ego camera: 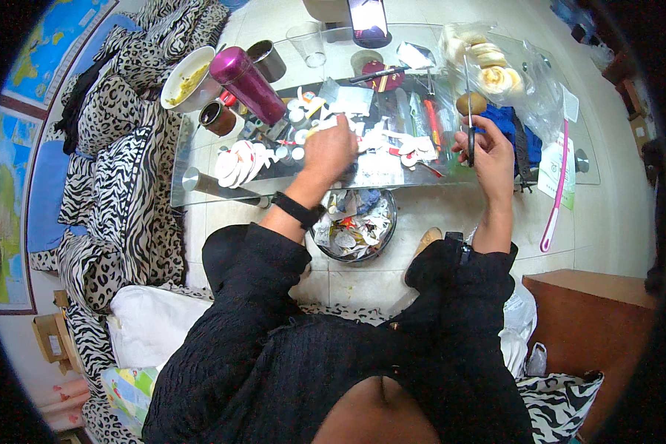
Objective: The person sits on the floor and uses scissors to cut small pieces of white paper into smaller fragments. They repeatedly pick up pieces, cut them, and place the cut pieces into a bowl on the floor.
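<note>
In my right hand (pixel 491 147) I hold a pair of scissors by its black handle (pixel 471 145), with the narrow metal blades (pixel 467 72) pointing away from me. Beyond those fingers a brown kiwi-like fruit (pixel 478 103) shows behind the blades. My left hand (pixel 331 147), with a black band at its wrist, is over small white plastic and paper pieces on the glass table (pixel 366 191). Its fingertips are largely hidden, so I cannot tell whether they grip anything. More white pieces (pixel 405 145) lie between my hands, and a stack of white discs (pixel 237 166) lies to the left.
A magenta flask (pixel 247 83), a bowl of food (pixel 186 83) and dark cups (pixel 217 118) crowd the left side. A lit phone (pixel 368 19) stands at the back. Bagged rolls (pixel 494 69) and a pink-handled swatter (pixel 560 183) are right. A full waste bin (pixel 361 258) stands below the table edge.
</note>
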{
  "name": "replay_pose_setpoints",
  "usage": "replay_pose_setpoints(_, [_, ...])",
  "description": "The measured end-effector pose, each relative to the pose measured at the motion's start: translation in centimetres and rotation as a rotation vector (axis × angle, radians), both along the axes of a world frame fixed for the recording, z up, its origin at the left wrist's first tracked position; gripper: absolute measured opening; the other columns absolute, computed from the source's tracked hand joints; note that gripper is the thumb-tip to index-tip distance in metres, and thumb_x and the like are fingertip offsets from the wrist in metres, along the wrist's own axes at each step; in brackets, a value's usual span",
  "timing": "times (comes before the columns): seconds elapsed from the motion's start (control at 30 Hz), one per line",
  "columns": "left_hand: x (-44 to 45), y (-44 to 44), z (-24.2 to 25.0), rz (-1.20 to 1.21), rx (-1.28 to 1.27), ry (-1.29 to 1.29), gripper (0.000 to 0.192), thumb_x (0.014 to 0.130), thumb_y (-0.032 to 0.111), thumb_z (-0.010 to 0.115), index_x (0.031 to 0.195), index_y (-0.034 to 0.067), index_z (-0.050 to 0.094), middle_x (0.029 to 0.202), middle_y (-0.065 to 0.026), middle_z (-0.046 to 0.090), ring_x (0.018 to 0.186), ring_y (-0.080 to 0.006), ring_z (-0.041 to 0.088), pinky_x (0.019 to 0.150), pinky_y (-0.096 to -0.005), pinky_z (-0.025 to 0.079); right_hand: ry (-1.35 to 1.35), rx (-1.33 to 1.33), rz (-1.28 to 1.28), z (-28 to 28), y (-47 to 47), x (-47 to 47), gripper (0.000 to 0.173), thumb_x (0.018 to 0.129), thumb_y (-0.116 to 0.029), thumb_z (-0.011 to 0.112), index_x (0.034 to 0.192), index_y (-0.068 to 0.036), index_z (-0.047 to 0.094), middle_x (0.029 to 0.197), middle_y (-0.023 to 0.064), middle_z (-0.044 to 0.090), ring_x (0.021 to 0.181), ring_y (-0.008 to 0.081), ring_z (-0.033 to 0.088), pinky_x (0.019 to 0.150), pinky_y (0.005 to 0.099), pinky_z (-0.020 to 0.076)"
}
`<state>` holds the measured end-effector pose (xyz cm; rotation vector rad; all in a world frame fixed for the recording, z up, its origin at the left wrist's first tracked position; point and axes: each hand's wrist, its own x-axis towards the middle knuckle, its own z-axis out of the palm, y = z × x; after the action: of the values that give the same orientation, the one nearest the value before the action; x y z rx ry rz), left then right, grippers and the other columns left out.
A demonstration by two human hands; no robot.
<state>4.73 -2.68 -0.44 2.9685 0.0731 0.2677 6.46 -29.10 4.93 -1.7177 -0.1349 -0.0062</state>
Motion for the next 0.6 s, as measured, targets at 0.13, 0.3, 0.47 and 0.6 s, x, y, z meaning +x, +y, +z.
replay_pose_setpoints(0.13, [0.1, 3.5, -0.2, 0.104, -0.036, -0.027, 0.029, 0.081, 0.029, 0.055, 0.1, 0.008, 0.054, 0.07, -0.0191, 0.062, 0.068, -0.0363, 0.062, 0.061, -0.0466, 0.048, 0.0, -0.084, -0.021, -0.2, -0.1, 0.0, 0.034, 0.076, -0.017, 0.07, 0.104, -0.002, 0.059, 0.065, 0.0061, 0.062, 0.054, 0.0072, 0.054, 0.049, 0.021, 0.0397])
replay_pose_setpoints(0.3, [0.2, 5.4, 1.3, 0.214, -0.559, -0.102, 0.026, 0.086, 0.026, 0.056, 0.098, 0.004, 0.06, 0.072, -0.0081, 0.062, 0.061, -0.0174, 0.059, 0.057, -0.0306, 0.046, -0.086, -0.612, -0.028, -1.5, -0.3, 0.5, 0.041, 0.071, -0.019, 0.072, 0.106, -0.003, 0.059, 0.072, 0.0134, 0.063, 0.063, 0.0192, 0.061, 0.057, 0.0309, 0.0458])
replay_pose_setpoints(0.47, [-5.9, 5.2, 1.8, -0.008, -1.368, 0.473, 0.018, 0.088, 0.025, 0.051, 0.083, 0.01, 0.06, 0.06, 0.0048, 0.045, 0.05, -0.005, 0.037, 0.044, -0.0205, 0.028, -0.047, -0.74, -0.014, -3.4, -0.5, 1.1, 0.034, 0.07, -0.012, 0.069, 0.1, -0.002, 0.057, 0.074, 0.0148, 0.062, 0.069, 0.025, 0.06, 0.063, 0.0342, 0.0458])
replay_pose_setpoints(0.6, [-11.9, 3.2, -1.9, 0.066, -1.469, 0.961, 0.014, 0.089, 0.015, 0.049, 0.084, 0.006, 0.058, 0.061, 0.0055, 0.048, 0.047, -0.0024, 0.036, 0.04, -0.0171, 0.026, -0.156, -0.757, -0.03, -4.4, -0.3, 2.1, 0.025, 0.072, -0.01, 0.065, 0.095, -0.001, 0.058, 0.081, 0.0149, 0.063, 0.074, 0.0257, 0.061, 0.068, 0.0341, 0.0466])
